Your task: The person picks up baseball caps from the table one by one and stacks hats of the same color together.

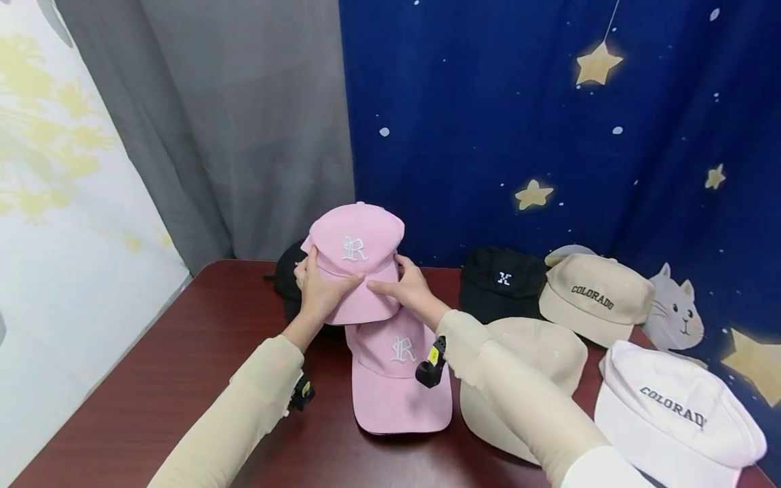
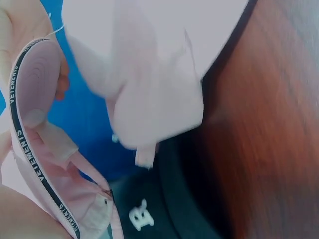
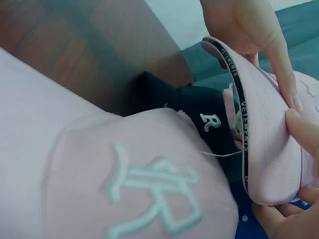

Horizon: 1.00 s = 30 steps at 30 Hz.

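Note:
Both hands hold a pink cap (image 1: 358,227) with a white letter R, its brim toward me. At its left side my left hand (image 1: 322,288) grips it, thumb on the brim. My right hand (image 1: 411,285) grips the other side, its thumb also on the brim. In the right wrist view the brim (image 3: 271,144) shows a dark band lettered VETEMENTS along its edge. Below lies a second pink cap (image 1: 399,400) with the same letter, on the table. Partly hidden behind the held cap is a black cap (image 1: 288,281); its white R (image 3: 211,122) shows in the right wrist view.
A black cap (image 1: 500,285) and a beige COLORADO cap (image 1: 598,291) sit at the back right. Nearer are a plain beige cap (image 1: 531,346), partly under my right sleeve, and a white COLORADO cap (image 1: 677,420). Curtains (image 1: 274,135) hang behind the reddish-brown table (image 1: 201,366).

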Each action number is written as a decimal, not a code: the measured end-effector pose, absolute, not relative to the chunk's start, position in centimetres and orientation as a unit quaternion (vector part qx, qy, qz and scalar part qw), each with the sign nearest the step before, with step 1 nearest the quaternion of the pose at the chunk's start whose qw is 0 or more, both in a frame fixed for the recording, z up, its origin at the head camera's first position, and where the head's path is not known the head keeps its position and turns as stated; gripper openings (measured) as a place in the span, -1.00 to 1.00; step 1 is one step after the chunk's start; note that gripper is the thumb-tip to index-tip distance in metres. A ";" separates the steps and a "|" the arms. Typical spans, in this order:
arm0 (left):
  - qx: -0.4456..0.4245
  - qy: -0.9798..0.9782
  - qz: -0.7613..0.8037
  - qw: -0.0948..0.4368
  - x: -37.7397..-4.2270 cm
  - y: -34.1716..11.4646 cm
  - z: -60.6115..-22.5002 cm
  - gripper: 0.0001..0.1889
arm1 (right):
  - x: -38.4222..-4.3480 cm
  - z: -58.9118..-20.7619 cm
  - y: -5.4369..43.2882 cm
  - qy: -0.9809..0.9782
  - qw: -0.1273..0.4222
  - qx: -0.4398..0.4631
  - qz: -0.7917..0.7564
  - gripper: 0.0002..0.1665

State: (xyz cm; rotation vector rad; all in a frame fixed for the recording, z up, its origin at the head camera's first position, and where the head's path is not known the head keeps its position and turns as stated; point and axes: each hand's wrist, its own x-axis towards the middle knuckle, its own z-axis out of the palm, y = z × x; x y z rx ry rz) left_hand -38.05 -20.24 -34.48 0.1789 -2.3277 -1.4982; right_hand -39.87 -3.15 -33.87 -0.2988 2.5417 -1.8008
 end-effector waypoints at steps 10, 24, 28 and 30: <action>0.052 -0.826 -0.532 0.178 -36.3 -17.1 -35.0 0.15 | -37.5 -34.3 0.0 0.833 -0.009 -0.082 -0.547 -0.02; 0.044 -0.831 -0.531 0.161 -34.2 -15.1 -36.8 0.14 | -35.5 -36.3 2.0 0.829 -0.009 -0.063 -0.555 0.00; 0.037 -0.828 -0.536 0.161 -33.8 -14.6 -36.8 0.13 | -35.1 -36.3 2.4 0.825 -0.010 -0.058 -0.563 0.01; 0.036 -0.827 -0.538 0.160 -33.6 -14.4 -36.8 0.13 | -34.8 -36.4 2.7 0.821 -0.010 -0.055 -0.568 0.01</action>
